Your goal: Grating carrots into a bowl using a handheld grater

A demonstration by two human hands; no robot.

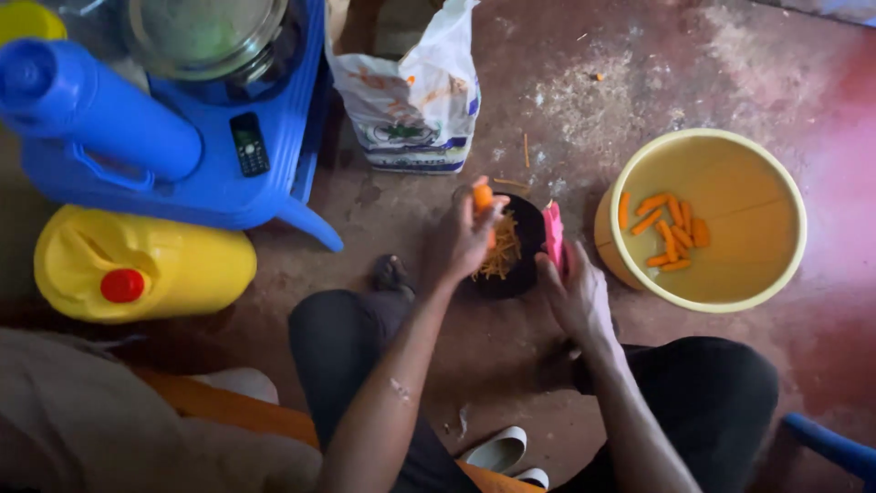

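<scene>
The left hand (465, 239) is pinching a carrot (483, 198) in its fingers, holding it over a black bowl (522, 274) of orange shreds on the floor. The right hand (577, 297) is gripping a pink grater (553, 234), fingers wrapped around it. Just beside them, a yellow basin (771, 183) is holding carrot pieces (671, 233).

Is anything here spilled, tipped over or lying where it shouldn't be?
Yes. A few thin orange carrot shreds lie on the stained reddish concrete floor, away from the black bowl that the shreds fall into. The yellow plastic jerrycan with a red cap lies on its side.
</scene>
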